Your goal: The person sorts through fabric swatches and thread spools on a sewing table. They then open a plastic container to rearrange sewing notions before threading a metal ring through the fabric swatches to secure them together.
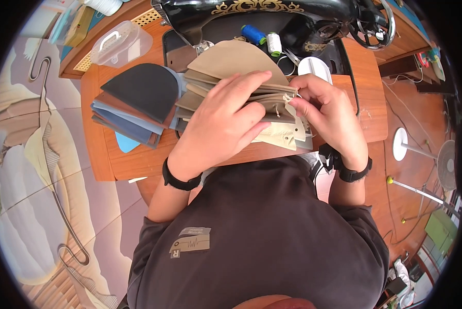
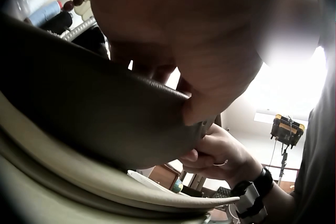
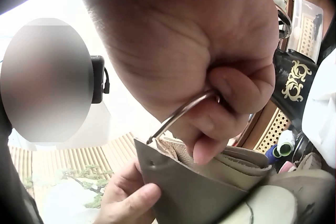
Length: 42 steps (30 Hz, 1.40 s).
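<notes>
A fanned stack of beige and taupe leather swatches lies in front of the person, some with small punched holes at the right corner. A metal ring passes through a hole at the corner of a taupe swatch. My right hand grips this ring with curled fingers. From the left, my left hand pinches the swatches near that corner, its thumb pressing the taupe face in the right wrist view. Beside the stack, a fan of black, brown and blue swatches rests on the wooden table.
Behind the swatches stands a black sewing machine with gold ornament. A blue thread spool, a white spool and scissors lie by its base. At the back left is a clear plastic box. A fan stands to the right.
</notes>
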### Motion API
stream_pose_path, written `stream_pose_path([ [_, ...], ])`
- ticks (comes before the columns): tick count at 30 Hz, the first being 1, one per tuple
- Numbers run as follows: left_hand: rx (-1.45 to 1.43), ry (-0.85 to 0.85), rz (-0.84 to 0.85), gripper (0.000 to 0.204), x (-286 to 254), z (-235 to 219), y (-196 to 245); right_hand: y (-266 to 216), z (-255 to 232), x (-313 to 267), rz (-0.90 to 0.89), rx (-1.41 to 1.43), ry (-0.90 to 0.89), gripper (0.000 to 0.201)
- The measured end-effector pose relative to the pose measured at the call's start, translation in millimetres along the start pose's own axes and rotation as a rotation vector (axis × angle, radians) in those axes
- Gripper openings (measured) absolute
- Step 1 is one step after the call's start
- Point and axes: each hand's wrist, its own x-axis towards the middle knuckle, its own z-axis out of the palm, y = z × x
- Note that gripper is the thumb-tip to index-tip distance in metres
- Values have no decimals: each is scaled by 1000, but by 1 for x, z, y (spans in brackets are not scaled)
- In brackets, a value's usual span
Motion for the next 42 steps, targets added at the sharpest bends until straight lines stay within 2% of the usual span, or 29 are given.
stream_pose_path([
  [4,-16,-1,-2,18,-2,-1,1,4,8,-1,18,62,-3,18],
  [10,-30,133,-60,20,-8,4,-8,2,10,-1,49,110,37,20],
  [16,0,102,-28,16,-4,1,-7,-4,14,1,69,108,78,19],
  [19,-19,129,-74,14,-3,0,-3,-1,16,2,47,106,101,22],
  [22,-6,202,-27,15,-2,5,-6,-1,16,1,51,98,106,22],
  [31,-157,293,-62,31,-5,21,-15,-5,17,-2,64,122,72,23],
  [34,-203,236,-44,31,-5,20,-13,-3,15,-3,60,106,39,21],
  [37,-355,189,-205,37,-2,16,0,1,9,-4,55,129,-37,18],
  [40,-135,-25,-169,50,-5,3,-7,3,6,-5,46,197,-97,16],
  [42,-208,-59,-138,50,-5,4,-8,6,6,-5,-7,244,-114,17],
])
